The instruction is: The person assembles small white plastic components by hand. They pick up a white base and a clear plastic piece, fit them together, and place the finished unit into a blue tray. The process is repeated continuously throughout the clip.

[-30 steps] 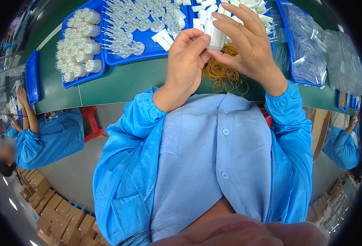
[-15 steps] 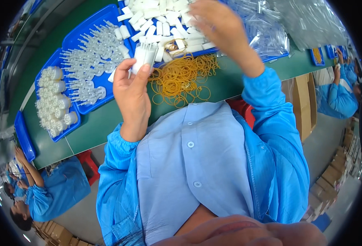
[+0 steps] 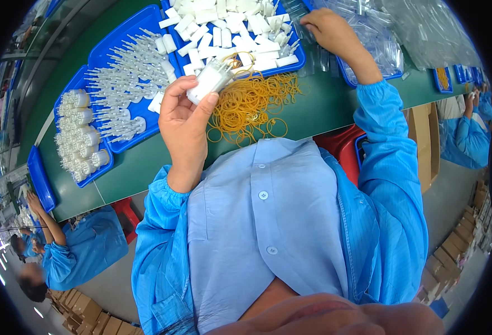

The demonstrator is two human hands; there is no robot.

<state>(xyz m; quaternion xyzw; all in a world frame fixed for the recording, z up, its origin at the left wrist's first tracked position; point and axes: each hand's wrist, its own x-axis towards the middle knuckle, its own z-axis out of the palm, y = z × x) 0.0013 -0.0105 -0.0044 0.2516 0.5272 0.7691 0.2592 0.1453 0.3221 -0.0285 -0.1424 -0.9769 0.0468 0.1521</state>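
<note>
My left hand (image 3: 183, 114) is closed around a small bundle of white cylindrical pieces with clear tips (image 3: 208, 82), held tilted above the green table. Right beside the bundle lies a loose heap of yellow rubber bands (image 3: 251, 106). My right hand (image 3: 335, 34) is over the gap between two blue trays, its fingers curled beside some clear plastic tubes (image 3: 319, 60). Whatever is between those fingertips, if anything, cannot be made out. Just left of it, many white cylindrical pieces (image 3: 226, 38) fill a blue tray (image 3: 293, 60).
Clear stemmed plastic parts (image 3: 137, 72) lie in a blue tray to the left. Beyond them, another tray holds white bundles (image 3: 81, 134). More clear tubes and plastic bags (image 3: 419, 28) pile up at the right. Co-workers in blue (image 3: 87, 248) sit at both sides; a red stool (image 3: 343, 151) stands near me.
My right hand has moved right, from above the white pieces to the gap between trays. The bundle in my left hand has tilted and shifted slightly right.
</note>
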